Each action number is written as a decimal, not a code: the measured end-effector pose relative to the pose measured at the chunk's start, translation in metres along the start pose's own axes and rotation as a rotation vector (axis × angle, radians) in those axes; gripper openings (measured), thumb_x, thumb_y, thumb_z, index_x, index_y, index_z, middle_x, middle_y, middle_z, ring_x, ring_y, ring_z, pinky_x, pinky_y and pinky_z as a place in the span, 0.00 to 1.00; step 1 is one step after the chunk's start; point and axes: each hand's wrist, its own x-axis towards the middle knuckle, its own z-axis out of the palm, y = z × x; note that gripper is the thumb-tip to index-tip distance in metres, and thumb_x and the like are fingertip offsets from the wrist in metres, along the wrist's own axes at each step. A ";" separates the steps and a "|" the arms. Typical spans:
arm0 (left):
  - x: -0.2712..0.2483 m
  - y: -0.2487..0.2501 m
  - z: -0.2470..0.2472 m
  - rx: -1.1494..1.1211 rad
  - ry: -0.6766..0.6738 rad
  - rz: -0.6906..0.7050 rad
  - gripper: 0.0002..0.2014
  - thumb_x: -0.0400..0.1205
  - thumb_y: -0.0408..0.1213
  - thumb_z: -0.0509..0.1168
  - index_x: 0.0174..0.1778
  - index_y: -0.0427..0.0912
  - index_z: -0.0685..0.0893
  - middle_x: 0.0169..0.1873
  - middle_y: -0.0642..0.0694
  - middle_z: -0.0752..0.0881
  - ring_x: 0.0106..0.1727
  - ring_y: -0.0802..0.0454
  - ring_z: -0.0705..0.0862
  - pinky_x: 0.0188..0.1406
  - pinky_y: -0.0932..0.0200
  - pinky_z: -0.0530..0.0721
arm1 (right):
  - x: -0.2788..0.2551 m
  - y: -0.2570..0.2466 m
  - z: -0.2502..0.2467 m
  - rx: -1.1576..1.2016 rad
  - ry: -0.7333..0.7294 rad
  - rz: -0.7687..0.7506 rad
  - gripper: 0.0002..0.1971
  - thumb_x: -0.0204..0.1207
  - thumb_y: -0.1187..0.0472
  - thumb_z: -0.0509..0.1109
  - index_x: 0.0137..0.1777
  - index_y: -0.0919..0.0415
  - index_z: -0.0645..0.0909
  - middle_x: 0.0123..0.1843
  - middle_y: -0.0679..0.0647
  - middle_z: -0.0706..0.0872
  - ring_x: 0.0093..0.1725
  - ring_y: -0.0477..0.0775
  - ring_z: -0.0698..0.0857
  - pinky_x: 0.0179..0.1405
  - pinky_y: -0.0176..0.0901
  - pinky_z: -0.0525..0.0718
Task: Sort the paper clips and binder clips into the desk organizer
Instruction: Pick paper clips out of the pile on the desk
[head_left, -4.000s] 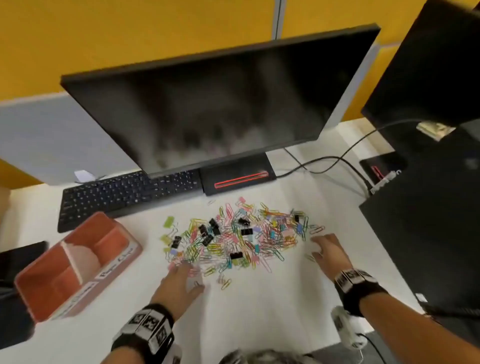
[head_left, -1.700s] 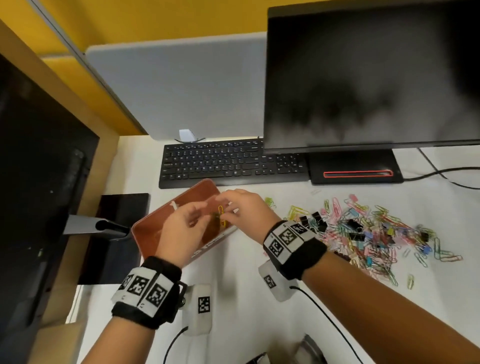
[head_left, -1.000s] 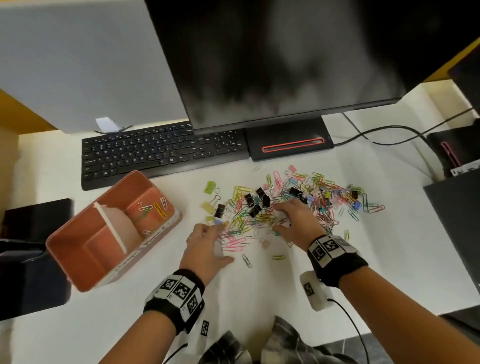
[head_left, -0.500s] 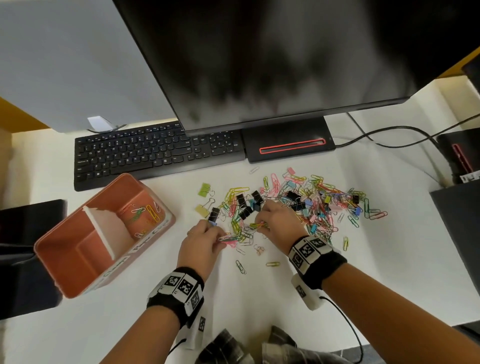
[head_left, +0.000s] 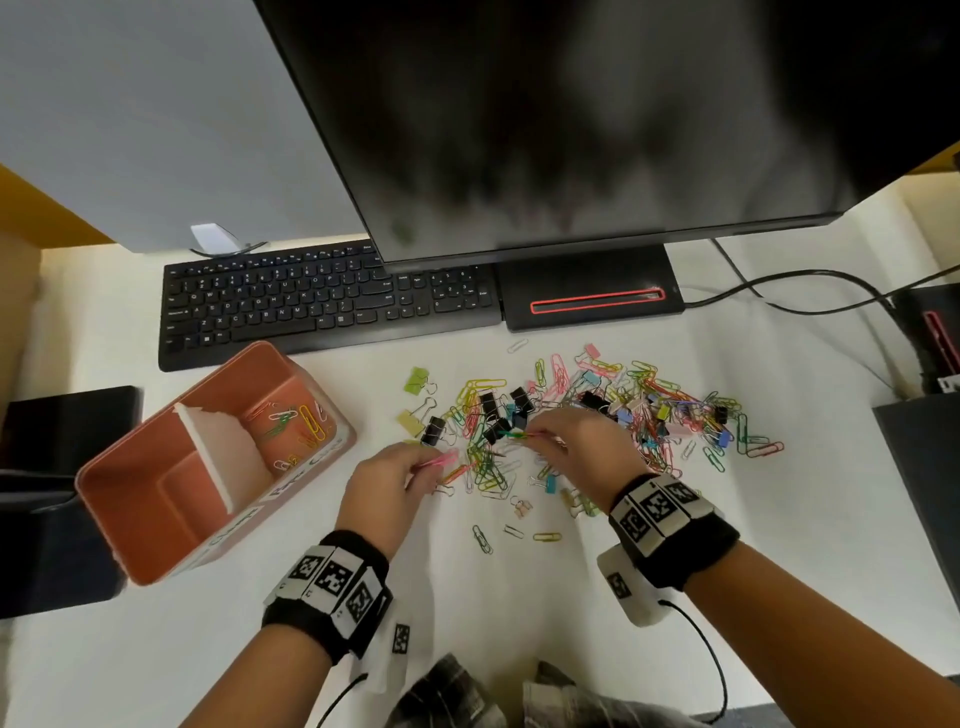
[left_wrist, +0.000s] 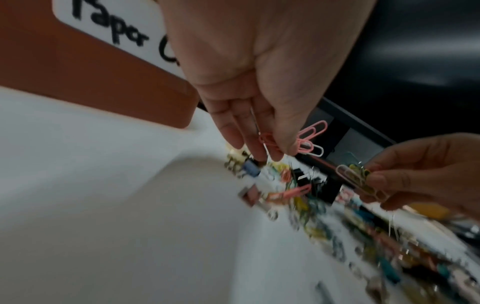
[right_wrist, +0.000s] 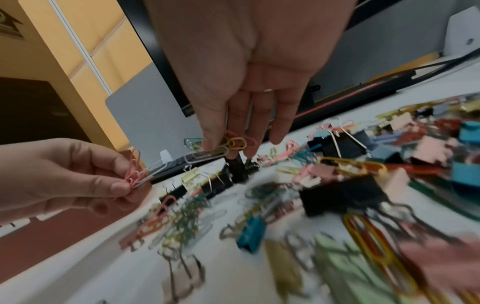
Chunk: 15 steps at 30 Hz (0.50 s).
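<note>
A heap of coloured paper clips and black and pastel binder clips (head_left: 597, 415) lies on the white desk in front of the monitor base. My left hand (head_left: 415, 467) hovers at the heap's left edge and pinches a few pink paper clips (left_wrist: 309, 136). My right hand (head_left: 545, 436) is just right of it over the heap, pinching a small bunch of yellow, white and pink paper clips (right_wrist: 223, 148). The terracotta desk organizer (head_left: 130, 514) stands to the left; its far compartment holds several paper clips (head_left: 301, 426), and a label reading "Paper" (left_wrist: 109, 30) is on its side.
A black keyboard (head_left: 322, 301) lies behind the organizer, and the monitor base (head_left: 592, 296) with a red slot behind the heap. Cables (head_left: 789, 291) run at the right. Dark objects sit at the desk's left (head_left: 67, 415) and right (head_left: 924, 467) edges.
Both hands came back from the organizer to the heap and picked up paper clips. Over the last half second they lifted slightly, each with clips pinched.
</note>
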 end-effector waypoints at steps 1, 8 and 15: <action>-0.001 0.004 -0.007 -0.029 0.026 0.003 0.06 0.77 0.37 0.69 0.47 0.47 0.89 0.41 0.56 0.88 0.44 0.66 0.83 0.40 0.80 0.75 | 0.000 -0.005 -0.004 0.018 0.011 -0.010 0.10 0.79 0.53 0.66 0.50 0.56 0.86 0.44 0.51 0.90 0.43 0.51 0.86 0.43 0.46 0.86; -0.020 0.018 -0.086 -0.170 0.260 -0.101 0.02 0.75 0.43 0.71 0.40 0.51 0.88 0.36 0.58 0.90 0.39 0.62 0.87 0.42 0.67 0.83 | 0.024 -0.083 -0.018 0.103 0.016 -0.183 0.10 0.78 0.53 0.67 0.49 0.58 0.85 0.42 0.52 0.88 0.41 0.53 0.85 0.45 0.51 0.85; -0.021 -0.005 -0.150 -0.053 0.348 -0.241 0.06 0.77 0.42 0.70 0.47 0.47 0.88 0.38 0.56 0.89 0.36 0.69 0.84 0.44 0.67 0.81 | 0.068 -0.192 0.017 0.193 -0.036 -0.261 0.10 0.77 0.52 0.68 0.51 0.56 0.85 0.46 0.54 0.89 0.44 0.55 0.85 0.48 0.48 0.83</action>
